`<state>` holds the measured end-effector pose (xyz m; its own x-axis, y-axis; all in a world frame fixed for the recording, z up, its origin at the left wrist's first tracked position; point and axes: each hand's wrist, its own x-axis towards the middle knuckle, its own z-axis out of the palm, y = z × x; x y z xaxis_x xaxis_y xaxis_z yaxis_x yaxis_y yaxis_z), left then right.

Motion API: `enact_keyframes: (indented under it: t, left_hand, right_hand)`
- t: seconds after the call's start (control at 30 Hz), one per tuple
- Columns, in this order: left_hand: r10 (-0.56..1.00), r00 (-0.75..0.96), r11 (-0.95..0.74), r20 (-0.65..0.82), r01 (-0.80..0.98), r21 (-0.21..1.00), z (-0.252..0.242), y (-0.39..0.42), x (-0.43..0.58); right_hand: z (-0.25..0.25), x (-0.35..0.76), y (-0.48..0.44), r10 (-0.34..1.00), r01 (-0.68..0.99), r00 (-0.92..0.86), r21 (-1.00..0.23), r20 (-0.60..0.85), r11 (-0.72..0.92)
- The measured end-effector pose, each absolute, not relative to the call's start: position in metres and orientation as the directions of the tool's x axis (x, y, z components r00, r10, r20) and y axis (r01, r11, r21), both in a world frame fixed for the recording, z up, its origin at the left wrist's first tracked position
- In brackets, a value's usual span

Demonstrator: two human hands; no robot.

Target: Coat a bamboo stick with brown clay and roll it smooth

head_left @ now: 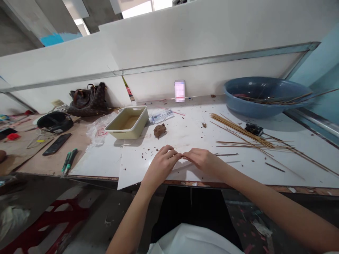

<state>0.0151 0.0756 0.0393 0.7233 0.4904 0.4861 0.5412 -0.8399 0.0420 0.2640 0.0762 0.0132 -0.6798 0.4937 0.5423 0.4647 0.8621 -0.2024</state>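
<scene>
My left hand (166,159) and my right hand (201,159) meet fingertip to fingertip, low over the white board near the table's front edge. Both have their fingers drawn together in a pinch. A tiny dark brown bit shows where the tips meet; most of what they hold is hidden. Beyond my right wrist a thin dark stick (228,154) pokes out, level with the fingertips; whether it runs into the hand I cannot tell. Ahead of my left hand sits a brown clay-like lump (159,131), with crumbs scattered around it.
A cream plastic tub (127,133) stands left of the lump, beside a clear plastic bag (98,128). Bundled thin sticks (241,131) and a small black packet (254,129) lie right, below a blue basin (265,106). A lit phone (179,91) leans against the back wall.
</scene>
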Motion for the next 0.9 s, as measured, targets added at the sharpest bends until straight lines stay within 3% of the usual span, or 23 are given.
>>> enact_keyframes:
  t: [0.17, 0.57, 0.77, 0.9]
  left_hand:
    - [0.456, 0.738, -0.854, 0.498, 0.52, 0.011, 0.041, 0.075, 0.014]
    - [0.502, 0.665, -0.836, 0.554, 0.536, 0.114, 0.036, 0.077, 0.016]
    - [0.508, 0.644, -0.838, 0.572, 0.523, 0.156, 0.038, 0.075, 0.02]
    - [0.546, 0.605, -0.819, 0.58, 0.531, 0.219, 0.037, 0.076, 0.019]
  right_hand:
    - [0.01, 0.261, 0.079, 0.511, 0.472, -0.662, -0.224, 0.549, 0.852]
    - [0.018, 0.255, 0.076, 0.541, 0.468, -0.562, -0.298, 0.626, 0.832]
    - [0.021, 0.259, 0.073, 0.494, 0.465, -0.632, -0.218, 0.597, 0.858]
    - [0.022, 0.26, 0.073, 0.515, 0.48, -0.628, -0.229, 0.583, 0.847]
